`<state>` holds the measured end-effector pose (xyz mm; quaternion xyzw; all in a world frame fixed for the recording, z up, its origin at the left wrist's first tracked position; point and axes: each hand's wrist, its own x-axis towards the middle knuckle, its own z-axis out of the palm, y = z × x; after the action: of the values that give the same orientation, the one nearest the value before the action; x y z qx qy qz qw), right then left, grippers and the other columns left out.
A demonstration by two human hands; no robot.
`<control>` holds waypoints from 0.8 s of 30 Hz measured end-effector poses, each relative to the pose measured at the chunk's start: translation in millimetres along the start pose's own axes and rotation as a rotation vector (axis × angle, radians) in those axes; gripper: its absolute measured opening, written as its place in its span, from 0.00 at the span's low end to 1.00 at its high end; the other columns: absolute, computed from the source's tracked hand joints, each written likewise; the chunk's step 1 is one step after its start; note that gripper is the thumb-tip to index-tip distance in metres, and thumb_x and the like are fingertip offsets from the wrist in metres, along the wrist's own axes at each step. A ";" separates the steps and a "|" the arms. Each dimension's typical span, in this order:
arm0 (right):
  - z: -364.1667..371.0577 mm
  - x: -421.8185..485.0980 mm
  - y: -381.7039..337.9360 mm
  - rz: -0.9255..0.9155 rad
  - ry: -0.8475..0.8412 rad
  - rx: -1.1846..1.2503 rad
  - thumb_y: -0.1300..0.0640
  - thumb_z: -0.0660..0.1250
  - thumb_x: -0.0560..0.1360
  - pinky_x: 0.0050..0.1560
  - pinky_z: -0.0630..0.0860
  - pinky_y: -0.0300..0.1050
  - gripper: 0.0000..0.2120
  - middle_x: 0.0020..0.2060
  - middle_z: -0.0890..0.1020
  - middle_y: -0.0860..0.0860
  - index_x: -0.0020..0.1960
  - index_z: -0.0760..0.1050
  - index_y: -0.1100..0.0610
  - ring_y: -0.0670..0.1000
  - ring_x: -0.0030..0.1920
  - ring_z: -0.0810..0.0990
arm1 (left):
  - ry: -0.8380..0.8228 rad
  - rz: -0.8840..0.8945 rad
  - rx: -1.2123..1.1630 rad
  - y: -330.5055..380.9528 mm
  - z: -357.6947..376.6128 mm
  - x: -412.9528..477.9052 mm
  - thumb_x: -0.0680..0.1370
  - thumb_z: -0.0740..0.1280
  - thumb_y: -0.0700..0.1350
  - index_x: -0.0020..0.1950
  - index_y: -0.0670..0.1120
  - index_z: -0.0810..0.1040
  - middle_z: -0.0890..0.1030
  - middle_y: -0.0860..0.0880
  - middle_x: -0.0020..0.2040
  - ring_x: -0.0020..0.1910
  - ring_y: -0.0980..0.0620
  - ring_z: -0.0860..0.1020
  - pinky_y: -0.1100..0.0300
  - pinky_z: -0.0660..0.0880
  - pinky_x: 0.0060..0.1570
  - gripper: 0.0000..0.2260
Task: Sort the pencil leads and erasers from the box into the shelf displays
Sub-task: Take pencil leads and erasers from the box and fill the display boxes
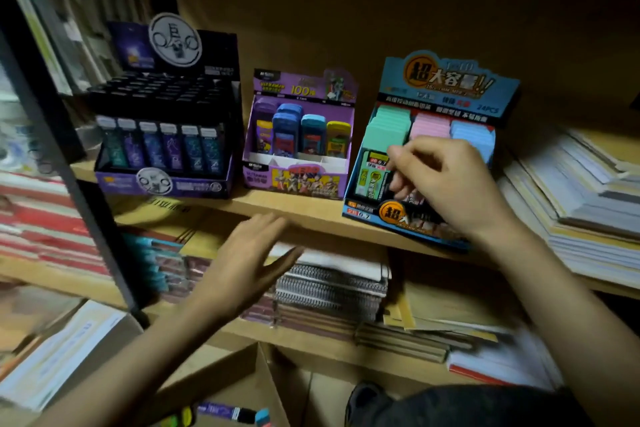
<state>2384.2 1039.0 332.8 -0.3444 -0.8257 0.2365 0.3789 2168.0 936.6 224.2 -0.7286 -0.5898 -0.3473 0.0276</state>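
While the right hand works at the near row of the blue display on the right of the shelf, its fingers are curled against a green lead case; thumb contact is hidden, so cannot tell if it is actually pinched or just being pushed in. Case stands upright at the near left corner of that display, green body with a dark label, and behind it sit rows of mint, pink and light-blue packs, well filled. Left hand is flat and spread, fingers wide open, holding nothing, hovering below the shelf edge over spiral notebooks; blurred. Risk, as a judgement: the blue display overhangs the shelf edge slightly, so a hard push on the near row could tip it or slide it off; a case dropped crooked could also jam the slot. Purple display in the middle holds coloured upright cases with empty near slots; black display on the left looks full. Cardboard box sits near, at the bottom, with a few items in it. Paper stacks far right.
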 end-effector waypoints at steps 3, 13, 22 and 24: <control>31.8 -17.7 -6.2 -0.058 -0.317 0.109 0.57 0.64 0.77 0.36 0.75 0.36 0.10 0.32 0.82 0.53 0.39 0.77 0.57 0.46 0.32 0.81 | -0.137 -0.156 -0.069 -24.3 -11.4 -52.8 0.77 0.63 0.53 0.53 0.50 0.76 0.78 0.57 0.48 0.47 0.61 0.75 0.64 0.72 0.46 0.09; 237.0 -109.0 57.8 -0.030 -1.103 -0.213 0.56 0.64 0.77 0.42 0.67 0.37 0.07 0.45 0.80 0.50 0.50 0.79 0.57 0.45 0.44 0.76 | -0.480 -0.849 -0.186 -104.6 39.3 -272.6 0.75 0.70 0.40 0.41 0.56 0.73 0.78 0.54 0.37 0.34 0.62 0.77 0.72 0.69 0.35 0.12; 363.2 -200.8 134.0 0.388 -1.142 -0.187 0.63 0.63 0.75 0.49 0.73 0.44 0.13 0.56 0.78 0.57 0.58 0.74 0.57 0.54 0.49 0.77 | -0.504 -1.225 -0.061 -129.9 97.5 -390.5 0.73 0.72 0.43 0.63 0.37 0.73 0.74 0.38 0.61 0.60 0.38 0.73 0.50 0.70 0.58 0.21; 387.7 -204.4 141.2 0.371 -1.112 -0.220 0.63 0.64 0.74 0.58 0.71 0.43 0.17 0.61 0.75 0.55 0.62 0.72 0.56 0.53 0.58 0.75 | -0.489 -1.188 0.018 -141.2 105.7 -391.5 0.74 0.70 0.43 0.67 0.39 0.71 0.72 0.38 0.65 0.62 0.38 0.72 0.49 0.69 0.59 0.23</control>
<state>2230.6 927.8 -86.9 -0.3445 -0.8460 0.3565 -0.1961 2069.3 697.9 -118.9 -0.3358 -0.8850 -0.1223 -0.2984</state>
